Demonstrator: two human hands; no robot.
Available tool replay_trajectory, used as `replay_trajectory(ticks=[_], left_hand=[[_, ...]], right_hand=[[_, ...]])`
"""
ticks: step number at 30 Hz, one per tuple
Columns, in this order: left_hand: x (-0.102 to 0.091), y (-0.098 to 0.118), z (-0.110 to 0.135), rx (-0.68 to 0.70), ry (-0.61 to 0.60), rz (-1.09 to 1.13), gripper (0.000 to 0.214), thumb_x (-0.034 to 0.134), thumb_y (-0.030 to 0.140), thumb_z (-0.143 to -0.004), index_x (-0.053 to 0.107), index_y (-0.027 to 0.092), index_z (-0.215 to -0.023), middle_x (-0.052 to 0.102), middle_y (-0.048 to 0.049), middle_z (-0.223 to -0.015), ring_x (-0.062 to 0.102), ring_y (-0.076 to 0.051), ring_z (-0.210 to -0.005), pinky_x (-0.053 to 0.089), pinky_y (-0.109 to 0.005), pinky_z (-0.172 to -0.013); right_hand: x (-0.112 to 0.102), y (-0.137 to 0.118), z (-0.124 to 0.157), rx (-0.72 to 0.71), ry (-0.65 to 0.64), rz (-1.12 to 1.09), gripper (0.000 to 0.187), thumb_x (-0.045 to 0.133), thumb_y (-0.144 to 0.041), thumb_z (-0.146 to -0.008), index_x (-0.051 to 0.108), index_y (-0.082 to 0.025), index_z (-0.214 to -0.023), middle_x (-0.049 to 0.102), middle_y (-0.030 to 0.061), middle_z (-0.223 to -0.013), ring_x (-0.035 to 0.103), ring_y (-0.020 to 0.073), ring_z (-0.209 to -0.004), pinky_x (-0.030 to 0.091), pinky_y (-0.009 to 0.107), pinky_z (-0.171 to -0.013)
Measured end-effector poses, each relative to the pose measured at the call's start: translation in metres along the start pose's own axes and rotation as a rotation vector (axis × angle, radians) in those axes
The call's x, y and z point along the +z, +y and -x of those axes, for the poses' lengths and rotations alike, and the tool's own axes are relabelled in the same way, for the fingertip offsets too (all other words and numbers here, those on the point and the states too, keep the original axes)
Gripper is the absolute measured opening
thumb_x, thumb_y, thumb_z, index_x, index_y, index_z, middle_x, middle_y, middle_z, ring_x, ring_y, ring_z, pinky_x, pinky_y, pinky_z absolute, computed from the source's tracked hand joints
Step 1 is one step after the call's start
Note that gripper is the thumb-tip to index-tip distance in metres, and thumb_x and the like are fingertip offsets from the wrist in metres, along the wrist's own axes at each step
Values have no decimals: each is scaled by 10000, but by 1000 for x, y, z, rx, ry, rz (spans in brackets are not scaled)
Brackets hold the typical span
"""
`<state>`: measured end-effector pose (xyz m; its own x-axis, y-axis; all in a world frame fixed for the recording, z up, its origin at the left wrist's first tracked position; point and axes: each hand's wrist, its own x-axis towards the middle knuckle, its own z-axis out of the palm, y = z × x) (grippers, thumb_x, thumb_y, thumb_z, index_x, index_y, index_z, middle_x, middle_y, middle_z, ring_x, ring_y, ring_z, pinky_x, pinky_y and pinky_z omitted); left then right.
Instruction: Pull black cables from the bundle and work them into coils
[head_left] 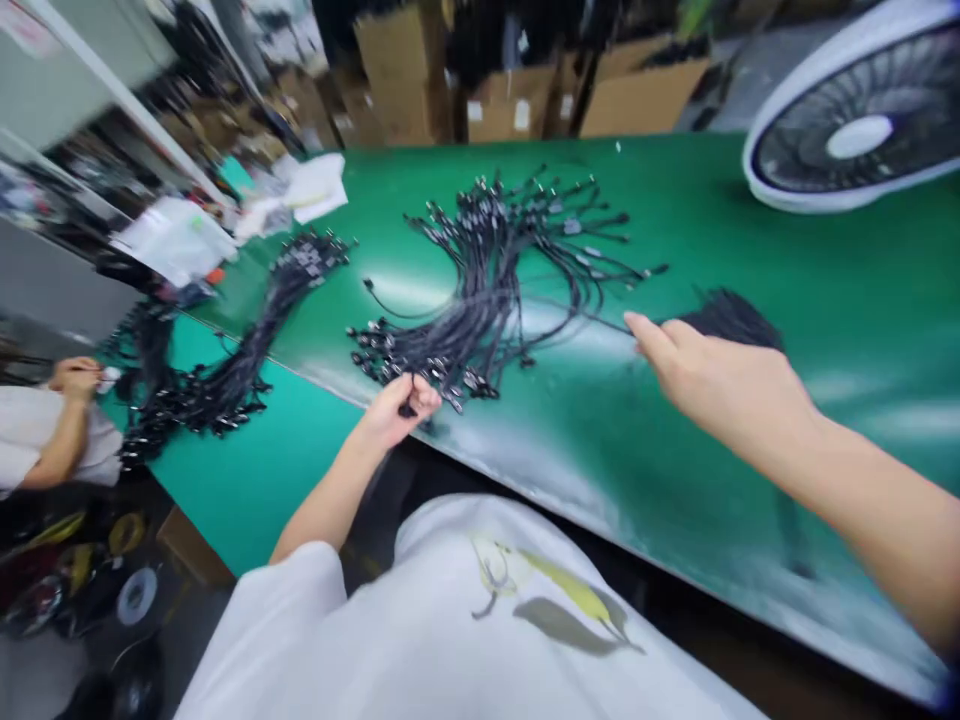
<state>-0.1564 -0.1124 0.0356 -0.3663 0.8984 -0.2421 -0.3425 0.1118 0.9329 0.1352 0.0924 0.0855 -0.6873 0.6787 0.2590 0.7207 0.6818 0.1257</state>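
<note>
A large bundle of black cables [487,265] with small connectors at the ends lies on the green table [675,230] in front of me. My left hand [401,408] is closed at the bundle's near end, pinching a small black piece that looks like a cable end. Out to the right, my right hand [724,385] is closed with thumb and index finger on a thin black cable [609,324] that runs left over the bundle. Behind its knuckles lies a dark bunch of strands [731,315], partly hidden by the hand and blurred.
On the left, further cable bundles [255,340] lie across the joint between two tables, near a co-worker's hands [77,378]. Papers [319,188] and plastic bags [176,240] sit at the back left. A white fan [862,135] stands back right; cardboard boxes [510,105] are behind the table.
</note>
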Motion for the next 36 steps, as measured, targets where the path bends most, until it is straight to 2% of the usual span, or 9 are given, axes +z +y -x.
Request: replay_trajectory(ticks=[4, 13, 18, 20, 23, 25, 28, 31, 36], left_hand=[[31, -5, -16, -27, -41, -52, 438, 429, 569, -934, 512, 201, -712, 502, -18, -698, 583, -143, -772, 547, -379, -842], [39, -3, -20, 26, -229, -384, 364, 608, 534, -831, 636, 171, -812, 624, -34, -771, 632, -135, -693, 538, -281, -655], [11, 8, -31, 330, 82, -893, 218, 655, 383, -802, 699, 172, -771, 671, -41, -793, 627, -155, -765, 506, -282, -744], [8, 8, -37, 249, 172, -792, 221, 660, 384, -781, 684, 165, -759, 659, -30, -731, 614, -147, -684, 498, -274, -677], [27, -4, -41, 61, 75, -532, 259, 645, 415, -780, 638, 157, -754, 642, -26, -670, 611, -146, -633, 494, -276, -643], [52, -17, -37, 106, -28, -496, 270, 630, 430, -807, 608, 164, -770, 676, -52, -789, 641, -160, -749, 505, -298, -749], [87, -35, -24, 269, -217, -653, 267, 547, 436, -891, 628, 182, -904, 678, -88, -1069, 620, -188, -1018, 445, -328, -945], [103, -39, -12, 200, -412, -689, 316, 505, 448, -928, 652, 193, -1041, 665, -47, -870, 612, -165, -862, 458, -309, -875], [98, -19, -9, -155, -472, -77, 357, 650, 484, -838, 668, 130, -882, 307, 78, -531, 275, -51, -433, 319, -170, -414]], right_hand=[[-12, -2, 16, 54, -131, 62, 472, 265, -310, -1024, 440, -191, -1447, 661, 120, -974, 534, 115, -615, 144, 297, -506], [-23, 55, 48, 345, 118, -556, 431, 388, -421, -1002, 704, -137, -1075, 714, 128, -1048, 635, 136, -953, 413, 273, -762], [0, 88, 79, 266, 44, -535, 436, 438, -462, -974, 715, -128, -1015, 718, 117, -1001, 640, 134, -910, 432, 269, -795], [16, 77, 89, 233, -63, -452, 325, 473, -356, -971, 712, -141, -1021, 722, 105, -1037, 643, 150, -929, 432, 263, -768], [28, 27, 96, 129, -254, -259, 251, 487, -262, -945, 709, -156, -994, 724, 93, -999, 642, 177, -808, 332, 279, -566], [24, -14, 92, -69, -363, -289, 285, 438, -273, -963, 698, -165, -920, 711, 72, -885, 611, 157, -695, 242, 275, -515], [9, -53, 73, -204, -247, -455, 352, 363, -305, -997, 677, -158, -935, 683, 66, -846, 578, 132, -675, 242, 259, -538], [3, -52, 47, -137, -82, -605, 353, 366, -324, -997, 673, -157, -943, 680, 69, -882, 579, 139, -739, 277, 251, -582], [26, -10, 32, -71, -137, -1000, 291, 501, -394, -930, 679, -167, -891, 686, 25, -830, 581, 131, -731, 370, 242, -679]])
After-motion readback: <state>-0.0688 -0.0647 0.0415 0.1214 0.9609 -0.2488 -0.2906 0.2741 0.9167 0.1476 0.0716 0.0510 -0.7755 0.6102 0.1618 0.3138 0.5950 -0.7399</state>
